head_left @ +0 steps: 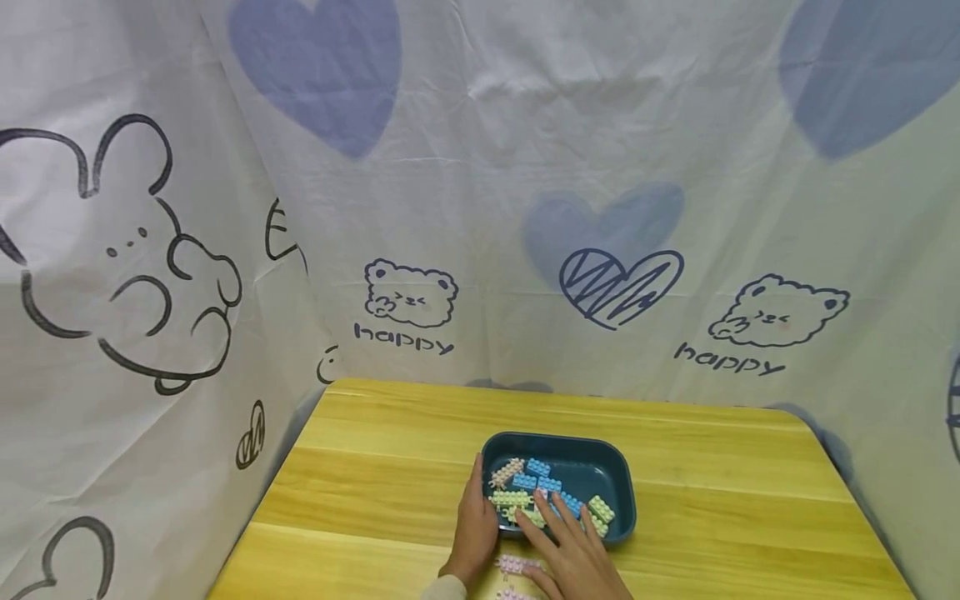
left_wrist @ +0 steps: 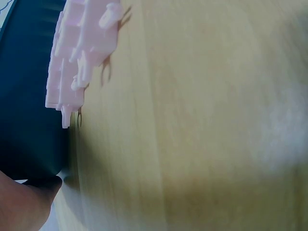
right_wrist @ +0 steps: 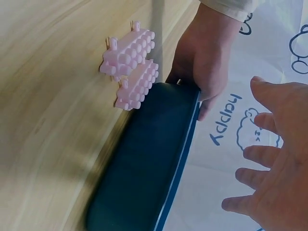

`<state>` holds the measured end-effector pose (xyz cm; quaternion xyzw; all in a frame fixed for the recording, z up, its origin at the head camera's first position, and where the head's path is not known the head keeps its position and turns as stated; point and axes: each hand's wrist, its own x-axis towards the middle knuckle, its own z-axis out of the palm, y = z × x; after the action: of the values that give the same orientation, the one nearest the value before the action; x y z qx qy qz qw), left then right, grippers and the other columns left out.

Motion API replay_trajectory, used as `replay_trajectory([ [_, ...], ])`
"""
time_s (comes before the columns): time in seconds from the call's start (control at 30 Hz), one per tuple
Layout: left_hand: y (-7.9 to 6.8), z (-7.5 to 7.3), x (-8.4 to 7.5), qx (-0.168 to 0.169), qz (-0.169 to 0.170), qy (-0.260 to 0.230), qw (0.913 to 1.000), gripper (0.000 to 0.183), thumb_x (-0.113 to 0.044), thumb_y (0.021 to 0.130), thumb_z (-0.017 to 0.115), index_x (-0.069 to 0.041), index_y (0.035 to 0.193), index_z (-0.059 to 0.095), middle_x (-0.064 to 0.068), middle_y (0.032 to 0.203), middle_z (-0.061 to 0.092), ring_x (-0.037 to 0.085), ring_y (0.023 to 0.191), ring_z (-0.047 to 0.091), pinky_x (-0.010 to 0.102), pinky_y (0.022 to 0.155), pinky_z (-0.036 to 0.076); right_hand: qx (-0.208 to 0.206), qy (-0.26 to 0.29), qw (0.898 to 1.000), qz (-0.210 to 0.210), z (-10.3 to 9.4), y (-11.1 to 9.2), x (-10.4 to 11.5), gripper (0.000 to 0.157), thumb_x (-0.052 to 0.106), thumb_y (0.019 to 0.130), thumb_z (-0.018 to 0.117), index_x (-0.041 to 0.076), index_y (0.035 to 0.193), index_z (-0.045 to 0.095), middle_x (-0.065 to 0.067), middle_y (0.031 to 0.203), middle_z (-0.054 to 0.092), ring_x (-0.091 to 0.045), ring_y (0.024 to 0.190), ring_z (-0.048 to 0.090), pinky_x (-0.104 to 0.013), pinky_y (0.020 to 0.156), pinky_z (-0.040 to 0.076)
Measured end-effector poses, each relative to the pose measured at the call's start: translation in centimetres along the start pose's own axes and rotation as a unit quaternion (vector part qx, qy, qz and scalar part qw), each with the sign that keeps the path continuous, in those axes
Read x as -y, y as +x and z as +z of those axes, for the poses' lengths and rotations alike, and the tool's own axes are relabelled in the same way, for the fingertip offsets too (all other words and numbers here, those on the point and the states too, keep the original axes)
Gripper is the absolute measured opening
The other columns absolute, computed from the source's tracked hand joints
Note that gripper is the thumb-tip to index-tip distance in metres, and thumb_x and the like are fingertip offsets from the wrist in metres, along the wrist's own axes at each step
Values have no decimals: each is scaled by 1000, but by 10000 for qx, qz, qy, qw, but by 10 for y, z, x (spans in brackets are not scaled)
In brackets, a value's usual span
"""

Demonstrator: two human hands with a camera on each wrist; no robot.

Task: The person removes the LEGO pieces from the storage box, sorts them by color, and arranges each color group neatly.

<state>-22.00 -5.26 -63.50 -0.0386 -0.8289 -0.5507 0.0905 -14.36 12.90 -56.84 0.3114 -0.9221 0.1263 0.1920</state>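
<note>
Against the left wall of a dark teal plastic bin (head_left: 615, 467) rests my left hand (head_left: 474, 521), its fingers straight along the outside. In the right wrist view the same hand (right_wrist: 204, 57) touches the bin's end. Over the near side of the bin hovers my right hand (head_left: 573, 554), fingers spread and nothing between them. Toy building blocks lie in the bin: blue blocks (head_left: 537, 467), light green blocks (head_left: 510, 498) and a peach block (head_left: 507, 472). The right fingers partly cover some of them. Two pink blocks (head_left: 516, 565) lie on the table before the bin.
The yellow wood-grain table (head_left: 375, 467) carries the bin near its front middle. A white cloth (head_left: 480, 217) with hearts and cartoon animals hangs behind the table and along its sides.
</note>
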Motion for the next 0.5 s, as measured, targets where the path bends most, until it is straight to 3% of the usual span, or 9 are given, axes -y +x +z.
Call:
replay_trajectory([
  [0.5, 2, -1, 1, 40, -61, 55, 10000, 63, 12, 100, 34, 6, 162, 24, 26, 164, 31, 44, 150, 31, 61, 121, 27, 687, 551, 9959, 200, 8, 4, -8, 54, 38, 99, 68, 13, 147, 60, -21, 154, 50, -47, 135, 52, -73, 99, 47],
])
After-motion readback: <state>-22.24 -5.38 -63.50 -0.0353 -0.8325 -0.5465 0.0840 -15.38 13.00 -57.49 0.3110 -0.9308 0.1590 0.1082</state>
